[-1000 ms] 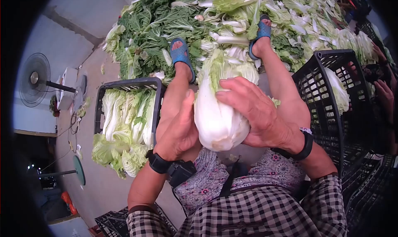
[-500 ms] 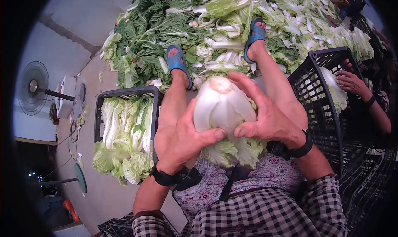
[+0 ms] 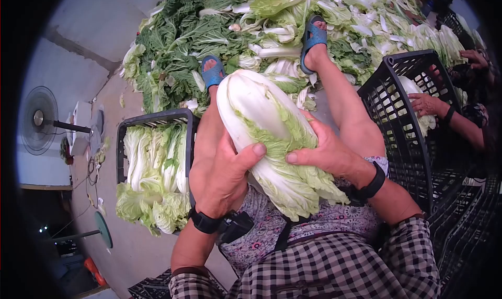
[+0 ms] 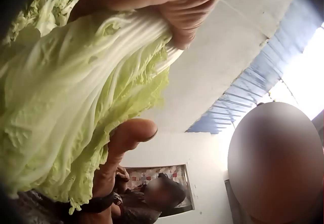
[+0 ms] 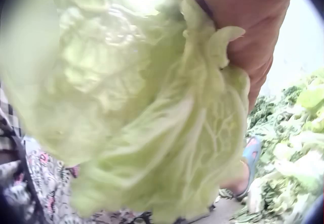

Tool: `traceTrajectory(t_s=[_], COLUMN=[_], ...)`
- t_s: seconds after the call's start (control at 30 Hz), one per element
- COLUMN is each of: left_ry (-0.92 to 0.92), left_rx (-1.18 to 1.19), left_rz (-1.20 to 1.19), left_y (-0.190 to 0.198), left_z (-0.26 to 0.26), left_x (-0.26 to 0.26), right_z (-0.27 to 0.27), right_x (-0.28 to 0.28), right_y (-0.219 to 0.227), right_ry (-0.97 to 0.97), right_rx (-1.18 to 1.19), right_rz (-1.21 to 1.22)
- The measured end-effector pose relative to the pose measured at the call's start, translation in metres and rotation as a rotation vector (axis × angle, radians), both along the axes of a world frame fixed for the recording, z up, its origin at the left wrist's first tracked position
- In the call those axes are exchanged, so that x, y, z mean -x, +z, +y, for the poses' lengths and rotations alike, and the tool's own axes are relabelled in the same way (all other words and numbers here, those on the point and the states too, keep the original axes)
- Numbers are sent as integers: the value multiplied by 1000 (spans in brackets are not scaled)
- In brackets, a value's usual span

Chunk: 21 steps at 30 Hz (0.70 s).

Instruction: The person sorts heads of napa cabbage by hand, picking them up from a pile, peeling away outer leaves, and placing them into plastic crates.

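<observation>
A napa cabbage [image 3: 272, 126] lies tilted between both hands over the lap, its white base toward the feet and its pale green leafy end toward the body. My left hand [image 3: 222, 168] grips its left side, thumb across the leaves. On the other side my right hand [image 3: 334, 150] holds it, the thumb pressing the leaves near the left thumb. In the left wrist view the frilly leaves [image 4: 76, 97] fill the left half. Crinkled leaf tips [image 5: 152, 148] cover most of the right wrist view. The fingers beneath the cabbage are hidden in the head view.
A black crate [image 3: 191, 121] of napa cabbages stands at the left. Another crate [image 3: 426, 142] is tilted at the right, where another person's hand [image 3: 429, 105] touches a cabbage. Loose leaves [image 3: 183, 53] are heaped around the feet. A fan [image 3: 39, 118] stands far left.
The cabbage has been turned in the hands, its base first toward the body, then upward, now toward the feet at the left. Both thumbs now lie on its leaves.
</observation>
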<state>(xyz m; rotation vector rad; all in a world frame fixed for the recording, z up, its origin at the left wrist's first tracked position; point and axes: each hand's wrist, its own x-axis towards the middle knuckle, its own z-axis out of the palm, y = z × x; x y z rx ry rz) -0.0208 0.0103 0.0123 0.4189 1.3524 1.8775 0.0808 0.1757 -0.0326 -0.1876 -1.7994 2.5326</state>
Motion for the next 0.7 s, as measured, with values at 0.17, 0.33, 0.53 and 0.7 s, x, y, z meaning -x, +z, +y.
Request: traceTrajectory(t_s=[0.17, 0.33, 0.53, 0.7], left_ry=[-86, -94, -98, -211], left_rx=[87, 110, 262, 204], left_rz=[31, -14, 359, 190], left_y=[5, -2, 2, -6], left_z=[-6, -6, -2, -14], left_x=[3, 3, 1, 8], right_z=[4, 4, 19, 76], right_x=[-9, -10, -22, -63], right_y=[12, 6, 13, 56], right_ry=[10, 41, -95, -446], right_rx=[268, 298, 29, -134], right_rz=[-99, -125, -37, -55])
